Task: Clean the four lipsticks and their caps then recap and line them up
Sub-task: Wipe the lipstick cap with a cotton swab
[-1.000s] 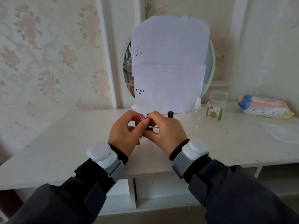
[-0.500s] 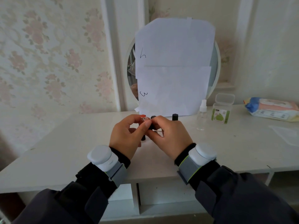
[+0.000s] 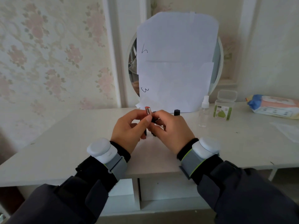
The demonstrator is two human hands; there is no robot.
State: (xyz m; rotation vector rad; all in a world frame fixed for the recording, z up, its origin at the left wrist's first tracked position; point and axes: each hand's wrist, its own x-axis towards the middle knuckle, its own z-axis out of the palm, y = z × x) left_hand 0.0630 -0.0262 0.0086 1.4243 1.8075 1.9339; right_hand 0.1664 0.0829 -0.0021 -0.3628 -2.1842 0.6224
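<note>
Left hand: my left hand (image 3: 129, 126) pinches the open lipstick (image 3: 148, 111) between thumb and fingers, upright, its red tip poking out above them.
Right hand: my right hand (image 3: 171, 128) is curled against the left one around something dark, likely the tube's base or its cap; my fingers hide which, so I cannot tell.
Where it is: the lipstick sits above the middle of the table (image 3: 64, 143), in front of the paper-covered mirror (image 3: 178, 62).
Other lipsticks: a black capped one (image 3: 176, 112) stands just behind my right hand; dark tubes stand on the table under my hands, mostly hidden.
Supplies: the spray bottle (image 3: 204, 112), the small clear-lidded box (image 3: 224, 105) and the wipes pack (image 3: 275, 107) stand well to the right.
Stage, I judge: uncapped and checked, cleaning not yet done.
Risk one: my thumb sits close to the red tip; a slip would smear it.
Risk two: lowering my hands carelessly could topple the tubes standing beneath them.
Risk three: pinching too lightly on a smooth tube could let it drop and dent the tip.
</note>
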